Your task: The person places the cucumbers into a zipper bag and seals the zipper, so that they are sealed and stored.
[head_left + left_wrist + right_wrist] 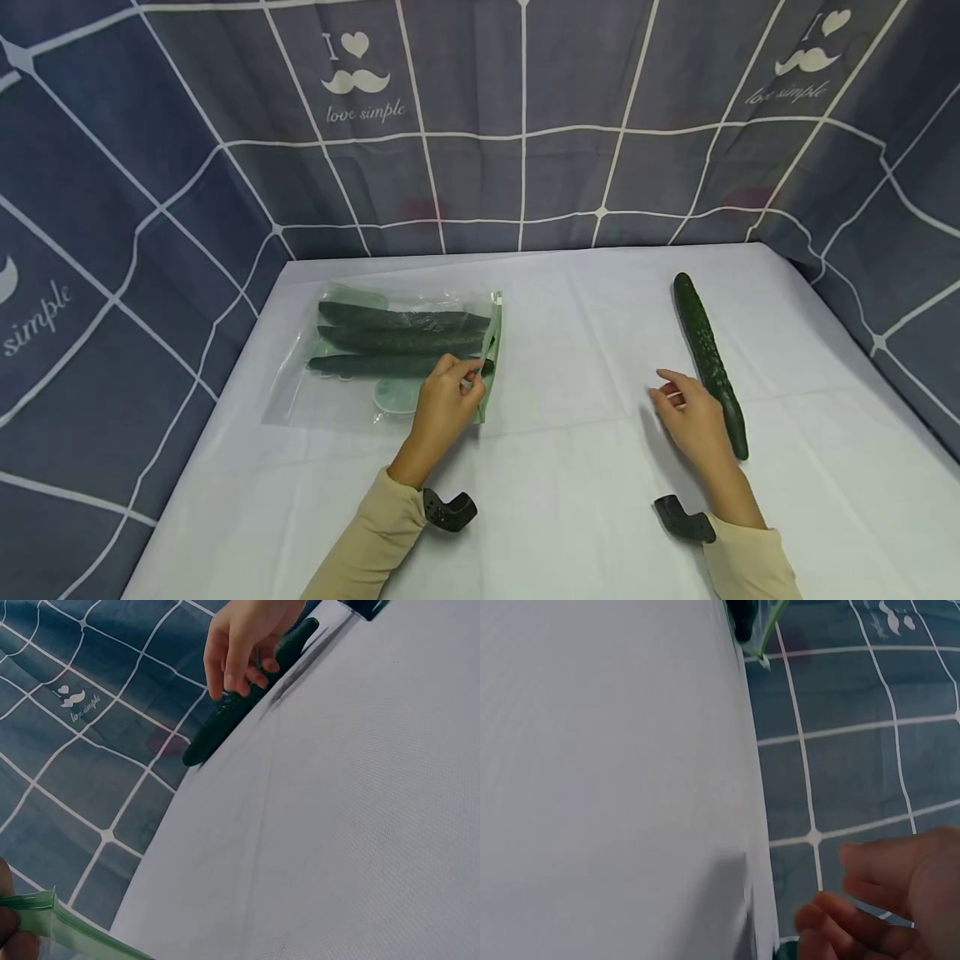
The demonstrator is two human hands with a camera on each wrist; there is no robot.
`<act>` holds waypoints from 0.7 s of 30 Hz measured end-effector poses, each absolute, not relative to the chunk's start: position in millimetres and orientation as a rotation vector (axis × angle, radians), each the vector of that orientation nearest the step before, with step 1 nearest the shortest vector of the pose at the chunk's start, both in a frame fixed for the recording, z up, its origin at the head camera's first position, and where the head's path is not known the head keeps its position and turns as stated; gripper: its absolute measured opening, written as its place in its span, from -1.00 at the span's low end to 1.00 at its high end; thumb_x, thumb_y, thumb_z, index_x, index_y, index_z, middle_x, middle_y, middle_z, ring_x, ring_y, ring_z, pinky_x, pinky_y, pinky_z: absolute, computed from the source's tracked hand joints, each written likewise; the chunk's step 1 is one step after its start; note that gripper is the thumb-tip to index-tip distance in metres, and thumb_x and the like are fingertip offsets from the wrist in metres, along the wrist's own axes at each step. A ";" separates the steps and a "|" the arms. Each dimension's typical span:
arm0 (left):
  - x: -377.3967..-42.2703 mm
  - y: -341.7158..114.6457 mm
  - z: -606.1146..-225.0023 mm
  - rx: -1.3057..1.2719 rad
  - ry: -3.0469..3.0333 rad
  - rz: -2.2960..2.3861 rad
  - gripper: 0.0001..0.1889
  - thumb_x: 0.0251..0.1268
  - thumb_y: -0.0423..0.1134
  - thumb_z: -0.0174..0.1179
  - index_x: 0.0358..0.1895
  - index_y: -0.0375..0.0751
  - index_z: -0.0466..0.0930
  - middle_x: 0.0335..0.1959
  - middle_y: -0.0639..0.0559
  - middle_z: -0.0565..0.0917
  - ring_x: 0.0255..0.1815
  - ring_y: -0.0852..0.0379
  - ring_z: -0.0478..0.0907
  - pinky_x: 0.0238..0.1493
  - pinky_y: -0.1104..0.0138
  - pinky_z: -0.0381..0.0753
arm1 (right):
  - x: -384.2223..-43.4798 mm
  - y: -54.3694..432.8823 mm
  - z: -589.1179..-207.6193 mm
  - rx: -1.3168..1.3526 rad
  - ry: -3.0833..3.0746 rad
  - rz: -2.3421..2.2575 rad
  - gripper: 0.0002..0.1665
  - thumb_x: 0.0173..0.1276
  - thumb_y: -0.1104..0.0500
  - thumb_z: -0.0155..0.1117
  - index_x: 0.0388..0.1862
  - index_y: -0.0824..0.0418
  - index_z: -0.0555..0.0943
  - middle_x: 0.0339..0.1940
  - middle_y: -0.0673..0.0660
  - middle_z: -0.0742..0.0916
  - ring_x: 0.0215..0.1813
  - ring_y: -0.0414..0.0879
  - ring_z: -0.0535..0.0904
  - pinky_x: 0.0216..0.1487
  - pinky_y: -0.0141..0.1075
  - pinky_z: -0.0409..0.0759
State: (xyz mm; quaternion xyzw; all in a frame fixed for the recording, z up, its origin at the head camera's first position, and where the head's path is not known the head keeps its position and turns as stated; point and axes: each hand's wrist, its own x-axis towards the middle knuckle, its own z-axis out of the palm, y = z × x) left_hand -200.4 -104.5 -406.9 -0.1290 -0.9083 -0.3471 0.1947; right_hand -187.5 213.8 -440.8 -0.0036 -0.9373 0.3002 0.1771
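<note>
A clear zip bag [288, 402] with a green sealing strip lies on the left half of the table, three dark green cucumbers [401, 340] side by side inside it. My left hand [444, 404] pinches the green strip at the bag's right-hand mouth; that strip [82, 934] also shows at the corner of the left wrist view. Lengthwise on the right lies a single loose cucumber [705, 342], bumpy and dark green. Just left of its near half hovers my right hand [693, 421], fingers loosely bent with nothing in them. In the right wrist view this hand [915, 892] shows thumb and fingertips apart.
A white cloth covers the table [570, 500]. Dark grey-blue curtains [472, 179] with white grid lines hang behind it and along both sides. Black wrist devices [450, 510] sit at both cuffs.
</note>
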 end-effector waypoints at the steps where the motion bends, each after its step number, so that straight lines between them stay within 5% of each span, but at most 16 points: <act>1: -200.3 -104.4 -407.3 -0.364 -2.544 -0.976 -0.78 0.11 -0.40 0.11 -0.18 -0.32 0.66 -0.44 -0.03 0.46 -0.55 0.24 0.48 -0.54 0.51 0.46 | -185.9 216.2 -440.2 -0.041 -2.616 0.829 -0.61 0.20 0.27 0.21 0.02 0.38 0.53 -0.36 0.25 0.62 -0.35 0.05 0.56 -0.41 -0.29 0.48; 6: -201.1 -103.4 -408.0 -0.366 -2.531 -0.985 -0.78 0.09 -0.41 0.11 -0.19 -0.32 0.66 -0.45 -0.02 0.46 -0.56 0.25 0.46 -0.56 0.51 0.45 | -178.8 229.5 -432.6 -0.238 -2.516 0.780 -0.55 0.19 0.30 0.20 0.08 0.41 0.48 -0.29 0.35 0.51 -0.21 0.19 0.41 -0.24 -0.11 0.34; 12: -201.6 -102.7 -407.3 -0.363 -2.538 -0.989 -0.78 0.10 -0.40 0.11 -0.19 -0.32 0.66 -0.44 -0.04 0.47 -0.55 0.22 0.46 -0.55 0.50 0.45 | -172.8 253.3 -428.3 -0.578 -2.756 0.736 -0.21 0.24 0.13 0.16 0.35 0.42 0.12 0.08 0.62 0.23 0.07 0.46 0.11 -0.04 0.19 0.13; 16: -201.8 -102.9 -407.1 -0.364 -2.549 -0.985 -0.78 0.11 -0.39 0.10 -0.19 -0.33 0.66 -0.44 -0.04 0.47 -0.56 0.23 0.44 -0.56 0.50 0.43 | -173.1 266.2 -431.8 -0.702 -2.950 0.744 -0.06 0.22 0.06 0.16 0.38 0.48 -0.05 0.11 0.68 0.19 0.11 0.55 0.12 -0.01 0.27 0.24; 21: -201.6 -105.1 -407.8 -0.381 -2.550 -0.962 -0.77 0.14 -0.38 0.09 -0.17 -0.32 0.66 -0.44 -0.05 0.46 -0.59 0.25 0.38 -0.58 0.50 0.38 | -175.4 267.9 -436.9 -0.600 -2.971 0.732 -0.22 0.25 0.18 0.11 0.30 0.57 0.07 0.04 0.68 0.26 0.06 0.54 0.22 0.03 0.28 0.25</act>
